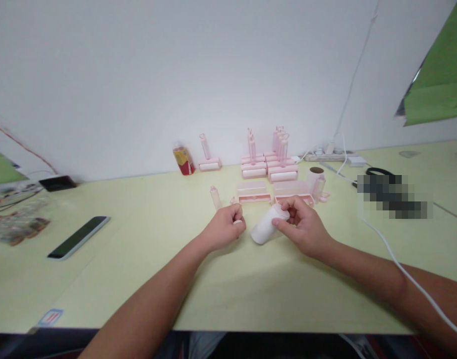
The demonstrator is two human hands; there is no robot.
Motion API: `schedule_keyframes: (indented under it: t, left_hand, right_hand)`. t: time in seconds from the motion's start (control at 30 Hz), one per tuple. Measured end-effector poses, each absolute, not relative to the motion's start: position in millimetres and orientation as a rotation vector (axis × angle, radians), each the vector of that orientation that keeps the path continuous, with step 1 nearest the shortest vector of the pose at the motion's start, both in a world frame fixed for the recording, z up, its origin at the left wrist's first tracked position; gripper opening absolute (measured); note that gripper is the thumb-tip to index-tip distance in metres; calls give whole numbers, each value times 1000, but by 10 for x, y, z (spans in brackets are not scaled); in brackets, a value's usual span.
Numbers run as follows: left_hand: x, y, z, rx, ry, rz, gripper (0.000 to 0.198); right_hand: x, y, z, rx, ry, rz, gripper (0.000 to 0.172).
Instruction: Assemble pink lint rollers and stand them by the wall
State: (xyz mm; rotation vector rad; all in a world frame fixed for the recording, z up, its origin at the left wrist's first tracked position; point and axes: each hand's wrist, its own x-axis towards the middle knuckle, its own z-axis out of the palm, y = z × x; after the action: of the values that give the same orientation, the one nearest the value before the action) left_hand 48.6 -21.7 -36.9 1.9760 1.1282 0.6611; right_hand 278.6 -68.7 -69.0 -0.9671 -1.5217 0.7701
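Near the table's (146,279) middle, the right hand (303,227) grips a white roll (266,227) tilted toward the left hand (225,227), whose fingers pinch a small pink part, seemingly to align them.

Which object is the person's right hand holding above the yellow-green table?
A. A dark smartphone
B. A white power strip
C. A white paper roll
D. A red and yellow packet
C. The right hand has its grip on the white paper roll, while the smartphone lies far off to the left on the table, the red and yellow packet stands by the wall, and the power strip sits at the back.
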Motion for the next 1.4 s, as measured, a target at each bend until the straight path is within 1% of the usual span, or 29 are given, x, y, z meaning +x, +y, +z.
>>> schedule_keyframes:
  t: [0.1,0.23,0.33,0.47,0.6,0.67,0.9,1.0,1.1,1.23,1.33,1.4]
  left_hand:
    - [496,-180,-357,1734,1191,773,16]
    - [539,-176,-352,1452,1167,838,33]
    - [590,-202,-380,1351,1142,845,40]
    - [657,-263,-416,1318,1172,856,49]
    - [684,-310,-420,1333,1155,831,56]
    - [680,-317,-414,1333,1123,803,60]
    - [653,-309,-395,1285,960,758,76]
    - [648,-303,-383,1276,952,763,79]
    - [644,-291,-355,1259,958,803,79]
    - [633,-274,-314,1214,889,841,78]
    - [629,-275,-297,1190,815,816,81]
    - [633,-279,-293,1192,779,801,82]
  right_hand:
    - [2778,-655,-671,-874,-1319,974,31]
    - [2788,-623,-632,-907,-1144,1106,38]
    - [2786,-632,-643,-904,-1132,1131,39]
    - [2763,-689,-681,-832,-1300,1020,36]
    - [2755,-746,-686,-850,-1518,726,31]
    - [2760,-760,-677,-852,-1588,635,29]
    - [2775,-767,-654,-845,-1640,589,28]
    - [2784,-752,-661,-875,-1651,602,29]
    - [2791,-711,-696,-962,-1636,699,32]
    - [2775,-640,-754,-1105,-1486,1024,38]
    - [2752,-609,-761,-1091,-1266,1276,40]
    - [2743,-605,-747,-1034,-1141,1371,39]
